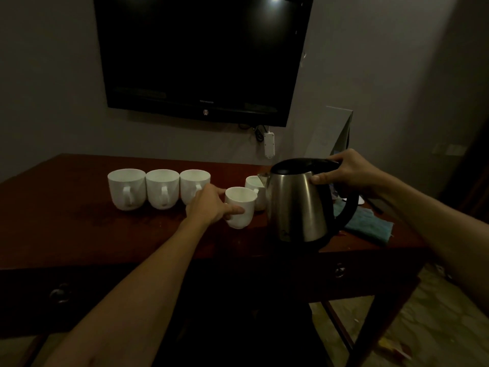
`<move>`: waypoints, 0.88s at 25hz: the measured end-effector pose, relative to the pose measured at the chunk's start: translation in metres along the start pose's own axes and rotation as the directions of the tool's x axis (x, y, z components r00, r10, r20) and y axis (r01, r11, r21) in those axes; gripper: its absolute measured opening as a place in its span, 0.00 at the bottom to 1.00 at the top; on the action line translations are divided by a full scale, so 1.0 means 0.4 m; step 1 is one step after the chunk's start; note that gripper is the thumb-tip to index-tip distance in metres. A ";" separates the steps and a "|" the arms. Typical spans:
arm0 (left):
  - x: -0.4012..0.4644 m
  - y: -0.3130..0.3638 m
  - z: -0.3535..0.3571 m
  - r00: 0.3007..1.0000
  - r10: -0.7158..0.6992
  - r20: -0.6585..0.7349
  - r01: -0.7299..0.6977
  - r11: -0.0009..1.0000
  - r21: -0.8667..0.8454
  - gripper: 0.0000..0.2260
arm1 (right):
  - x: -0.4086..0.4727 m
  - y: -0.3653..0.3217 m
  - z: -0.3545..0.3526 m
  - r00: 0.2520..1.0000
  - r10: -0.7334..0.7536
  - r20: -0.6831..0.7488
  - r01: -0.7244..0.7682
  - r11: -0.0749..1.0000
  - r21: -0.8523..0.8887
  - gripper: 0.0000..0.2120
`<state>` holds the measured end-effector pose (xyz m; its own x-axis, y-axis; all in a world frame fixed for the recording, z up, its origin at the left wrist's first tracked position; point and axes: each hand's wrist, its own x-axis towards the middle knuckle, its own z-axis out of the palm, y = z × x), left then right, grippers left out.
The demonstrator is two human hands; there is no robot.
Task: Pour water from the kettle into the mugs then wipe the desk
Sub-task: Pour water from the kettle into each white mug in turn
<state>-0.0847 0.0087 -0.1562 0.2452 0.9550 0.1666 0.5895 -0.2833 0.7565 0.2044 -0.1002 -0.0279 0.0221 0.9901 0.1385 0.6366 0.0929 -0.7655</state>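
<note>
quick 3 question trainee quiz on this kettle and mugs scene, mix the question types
1. True or false: the right hand grips the kettle by its handle.
2. How many white mugs are on the desk?
3. The left hand holds: A) the teal cloth B) the front mug C) nothing

Key: 1 true; 2 five; 3 B

Television bezel carries a small brand word — too blurred to read.
</note>
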 end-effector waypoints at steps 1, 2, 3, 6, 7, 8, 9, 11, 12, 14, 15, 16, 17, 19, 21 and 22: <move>0.001 -0.002 -0.001 1.000 0.004 -0.001 -0.004 1.000 -0.005 0.29 | 0.002 -0.008 0.000 1.000 -0.002 0.010 0.002 1.000 -0.018 0.24; 0.002 -0.005 -0.001 1.000 0.006 0.002 -0.006 1.000 -0.007 0.29 | 0.004 -0.015 -0.001 1.000 -0.003 0.017 0.003 0.999 -0.037 0.25; 0.005 -0.007 -0.001 1.000 0.005 0.007 -0.005 1.000 -0.007 0.28 | 0.007 -0.022 -0.002 1.000 -0.001 0.026 0.003 0.999 -0.054 0.25; 0.010 -0.009 -0.003 1.000 -0.001 0.028 0.001 1.000 -0.017 0.28 | 0.014 -0.039 -0.008 0.998 0.003 0.060 0.002 0.995 -0.096 0.25; 0.010 -0.009 -0.003 1.000 0.002 0.027 -0.002 1.000 -0.026 0.28 | 0.016 -0.041 -0.009 0.998 0.004 0.065 0.003 0.994 -0.109 0.26; 0.010 -0.008 -0.003 1.000 0.004 0.018 -0.003 0.999 -0.033 0.28 | 0.017 -0.042 -0.010 0.998 0.005 0.067 0.003 0.993 -0.119 0.27; 0.009 -0.007 -0.002 1.000 0.000 0.006 0.001 0.999 -0.038 0.28 | 0.019 -0.043 -0.011 0.998 0.006 0.068 0.003 0.992 -0.128 0.27; 0.004 -0.001 -0.002 1.000 -0.012 -0.006 0.012 0.999 -0.033 0.27 | 0.023 -0.045 -0.010 0.998 0.005 0.069 0.004 0.990 -0.140 0.28; 0.003 0.000 -0.002 1.000 -0.012 -0.004 0.012 0.999 -0.032 0.27 | 0.026 -0.046 -0.010 0.997 0.006 0.071 0.004 0.990 -0.143 0.29; 0.005 -0.001 -0.004 1.000 -0.006 0.006 0.006 0.999 -0.038 0.27 | 0.031 -0.051 -0.010 0.997 0.011 0.081 0.000 0.990 -0.142 0.29; 0.007 -0.005 -0.004 1.000 -0.005 0.011 0.006 0.999 -0.043 0.27 | 0.033 -0.053 -0.009 0.996 0.013 0.088 0.000 0.990 -0.142 0.29; 0.010 -0.008 -0.002 1.000 -0.004 0.014 0.004 0.999 -0.048 0.27 | 0.036 -0.055 -0.009 0.996 0.014 0.093 0.000 0.989 -0.145 0.28; 0.013 -0.012 -0.001 1.000 -0.004 0.016 0.005 0.999 -0.053 0.28 | 0.037 -0.058 -0.008 0.995 0.014 0.094 0.001 0.988 -0.153 0.28; 0.016 -0.018 0.000 1.000 -0.002 0.024 0.003 0.998 -0.060 0.29 | 0.040 -0.061 -0.005 0.996 0.009 0.093 0.007 0.986 -0.165 0.27; 0.017 -0.017 0.001 1.000 0.003 0.023 -0.002 0.999 -0.053 0.29 | 0.040 -0.065 -0.004 0.995 0.005 0.097 0.011 0.986 -0.169 0.27; 0.016 -0.016 0.000 1.000 0.001 0.022 0.000 0.999 -0.048 0.28 | 0.040 -0.068 -0.003 0.995 0.008 0.101 0.009 0.986 -0.165 0.26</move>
<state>-0.0870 0.0166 -0.1598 0.2631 0.9525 0.1533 0.5519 -0.2789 0.7859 0.1884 -0.0870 -0.0042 -0.0510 0.9964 0.0680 0.7555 0.0830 -0.6499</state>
